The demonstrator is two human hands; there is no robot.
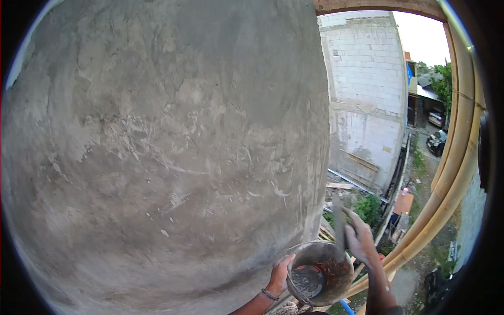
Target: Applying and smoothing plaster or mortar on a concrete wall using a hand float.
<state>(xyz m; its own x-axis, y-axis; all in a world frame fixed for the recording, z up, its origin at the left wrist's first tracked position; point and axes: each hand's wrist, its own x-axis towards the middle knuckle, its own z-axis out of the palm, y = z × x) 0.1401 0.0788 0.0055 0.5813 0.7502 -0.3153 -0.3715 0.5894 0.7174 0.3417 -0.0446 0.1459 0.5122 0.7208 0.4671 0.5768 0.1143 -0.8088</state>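
A round bucket [336, 295] is tilted toward me, its inside smeared and some wet grey mortar [307, 281] at the bottom. My left hand [281, 274], with a band at the wrist, grips the bucket's left rim. Over the right side of the opening, my right hand [360, 239] is closed on a plastering trowel [339, 226]. The trowel's long grey blade stands upright and shows almost edge-on; my fingers hide its handle. To the left rises a grey plastered wall [173, 131], patchy with pale splashes and scrape marks.
Curved bamboo poles [455, 173] run down the right side, close to my right arm. Beyond the wall's edge stands a white block building [365, 68]. Far below lie green plants [369, 209], planks and a path with parked vehicles [437, 142].
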